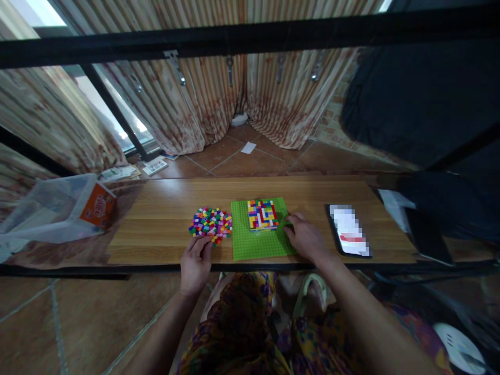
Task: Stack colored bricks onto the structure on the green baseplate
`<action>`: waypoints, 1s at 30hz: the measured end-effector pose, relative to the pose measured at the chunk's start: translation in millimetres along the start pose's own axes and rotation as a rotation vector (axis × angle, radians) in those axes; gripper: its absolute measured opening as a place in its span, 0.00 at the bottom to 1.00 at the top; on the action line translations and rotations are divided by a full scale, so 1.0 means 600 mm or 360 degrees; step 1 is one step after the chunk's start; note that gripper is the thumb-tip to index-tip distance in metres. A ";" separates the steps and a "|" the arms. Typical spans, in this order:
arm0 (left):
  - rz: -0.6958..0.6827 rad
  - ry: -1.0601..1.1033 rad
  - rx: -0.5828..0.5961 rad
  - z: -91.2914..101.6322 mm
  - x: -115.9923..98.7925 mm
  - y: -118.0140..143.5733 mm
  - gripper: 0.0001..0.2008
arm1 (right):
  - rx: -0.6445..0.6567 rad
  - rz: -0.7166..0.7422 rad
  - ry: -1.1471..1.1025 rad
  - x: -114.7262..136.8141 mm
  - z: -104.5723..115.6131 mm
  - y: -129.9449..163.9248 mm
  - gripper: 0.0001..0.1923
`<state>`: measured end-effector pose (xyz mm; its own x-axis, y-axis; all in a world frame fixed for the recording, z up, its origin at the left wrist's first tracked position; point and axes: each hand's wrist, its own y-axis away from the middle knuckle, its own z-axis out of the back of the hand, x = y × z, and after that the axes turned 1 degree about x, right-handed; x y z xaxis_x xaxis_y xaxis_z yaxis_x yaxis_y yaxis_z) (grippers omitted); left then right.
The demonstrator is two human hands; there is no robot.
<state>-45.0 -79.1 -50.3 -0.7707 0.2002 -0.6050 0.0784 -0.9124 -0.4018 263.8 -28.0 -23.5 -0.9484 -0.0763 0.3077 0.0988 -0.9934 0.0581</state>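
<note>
A heap of small multicoloured toy bricks (211, 221) lies on the wooden table, left of a green studded baseplate (258, 247). On the baseplate sits a low block built from bricks (262, 214), in red, yellow, blue, white and other colours. My left hand (196, 260) is at the near edge of the heap, its fingers curled together; whatever they may hold is too small to make out. Over the right edge of the baseplate rests my right hand (307, 237), thumb and forefinger apart with nothing visible between them, just right of the built block.
A phone (350, 230) with a lit screen lies to the right on the wooden table (156, 219). Beyond the table's left end stands a clear plastic bin (58, 208) with an orange label. A dark metal bar (250, 39) crosses above the far side, before striped curtains.
</note>
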 end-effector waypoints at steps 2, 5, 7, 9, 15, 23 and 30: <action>0.0013 0.0037 -0.0012 -0.002 0.000 0.001 0.11 | 0.0000 -0.0007 -0.0009 -0.002 -0.001 0.000 0.15; 0.0041 0.0071 0.0003 -0.003 0.001 0.004 0.10 | 0.0021 -0.0021 -0.0010 -0.004 -0.002 -0.001 0.15; 0.0051 0.0084 0.0014 -0.003 0.002 0.006 0.10 | 0.0021 -0.0012 -0.0013 -0.005 -0.003 -0.002 0.15; 0.0052 0.0094 0.0014 -0.003 0.002 0.008 0.10 | 0.0013 -0.0005 -0.0018 -0.007 -0.004 -0.003 0.15; 0.0017 0.0118 0.0013 -0.002 -0.002 0.009 0.10 | 0.0003 -0.0007 -0.0001 -0.008 -0.008 -0.003 0.15; 0.0081 0.0180 0.0043 -0.008 -0.018 0.005 0.11 | 0.0018 -0.0004 -0.0031 -0.005 -0.005 -0.003 0.15; 0.0055 0.0286 0.0051 -0.039 -0.057 -0.052 0.08 | 0.0001 -0.0003 -0.0025 -0.004 -0.005 -0.001 0.15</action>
<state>-6.3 -49.2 -33.0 -0.6423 0.2265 -0.7322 0.0803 -0.9302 -0.3582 264.9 -27.2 -27.2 -0.9438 -0.0733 0.3221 0.0974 -0.9935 0.0594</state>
